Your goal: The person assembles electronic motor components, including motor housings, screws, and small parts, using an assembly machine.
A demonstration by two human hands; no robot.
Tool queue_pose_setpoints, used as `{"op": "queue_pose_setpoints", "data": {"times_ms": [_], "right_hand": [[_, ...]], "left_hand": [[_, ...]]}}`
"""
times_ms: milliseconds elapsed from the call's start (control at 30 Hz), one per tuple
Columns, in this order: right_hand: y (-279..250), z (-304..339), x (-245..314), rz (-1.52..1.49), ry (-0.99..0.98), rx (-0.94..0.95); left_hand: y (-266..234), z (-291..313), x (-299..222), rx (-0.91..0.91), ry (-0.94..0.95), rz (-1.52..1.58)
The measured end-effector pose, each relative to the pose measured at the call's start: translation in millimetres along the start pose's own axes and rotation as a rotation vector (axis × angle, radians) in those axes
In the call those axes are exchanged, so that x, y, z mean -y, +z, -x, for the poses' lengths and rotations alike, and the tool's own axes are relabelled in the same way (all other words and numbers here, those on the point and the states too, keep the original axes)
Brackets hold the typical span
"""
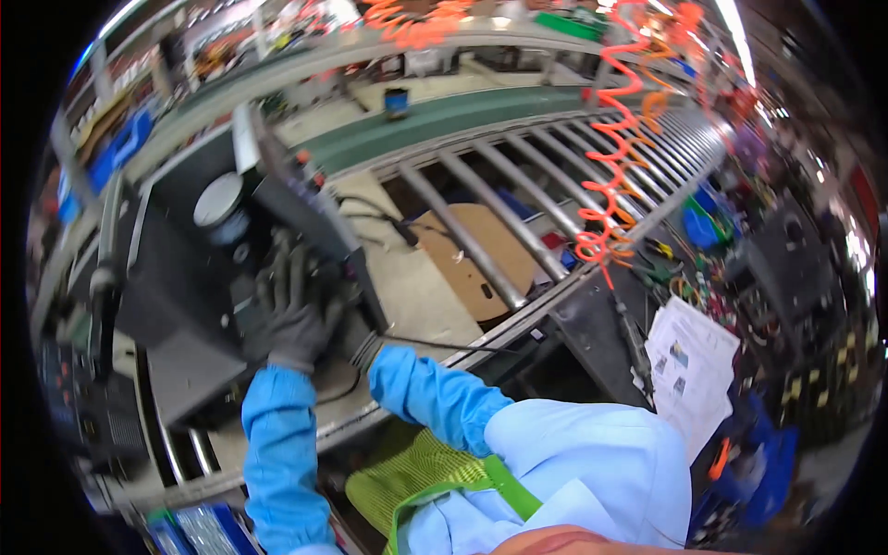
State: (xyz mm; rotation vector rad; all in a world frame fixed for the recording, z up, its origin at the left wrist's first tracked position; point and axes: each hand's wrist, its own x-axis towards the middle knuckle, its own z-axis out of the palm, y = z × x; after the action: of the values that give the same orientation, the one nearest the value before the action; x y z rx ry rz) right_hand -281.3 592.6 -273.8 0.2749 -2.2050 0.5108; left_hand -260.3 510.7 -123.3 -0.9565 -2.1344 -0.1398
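Roller conveyor (564, 176) — bright tube light (735, 39)

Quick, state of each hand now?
Left hand: open, at the box.
Right hand: partly hidden beside the left; cannot tell whether open or closed.

The box (171, 296) is charcoal, gloves (298, 326) grey, sleeves (280, 430) bright blue.

cabinet (171, 301) as the landmark, so: cylinder (222, 205) sitting inside it | another unit (88, 402) off its left | board (460, 277) to its right | rollers (504, 215) that side too | papers (689, 361) way further right of it
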Motion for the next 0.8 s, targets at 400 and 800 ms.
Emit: {"op": "queue_pose_setpoints", "data": {"times_ms": [400, 800], "right_hand": [[4.9, 0.5, -15.3, 0.127, 0.123, -0.258], [0.5, 6.1, -19.1, 0.099, 0.376, -0.31]], "left_hand": [[3.7, -3.6, -2.7, -0.005, -0.003, -0.047], [2.1, -5.5, -9.2, -0.029, -0.007, 0.025]]}}
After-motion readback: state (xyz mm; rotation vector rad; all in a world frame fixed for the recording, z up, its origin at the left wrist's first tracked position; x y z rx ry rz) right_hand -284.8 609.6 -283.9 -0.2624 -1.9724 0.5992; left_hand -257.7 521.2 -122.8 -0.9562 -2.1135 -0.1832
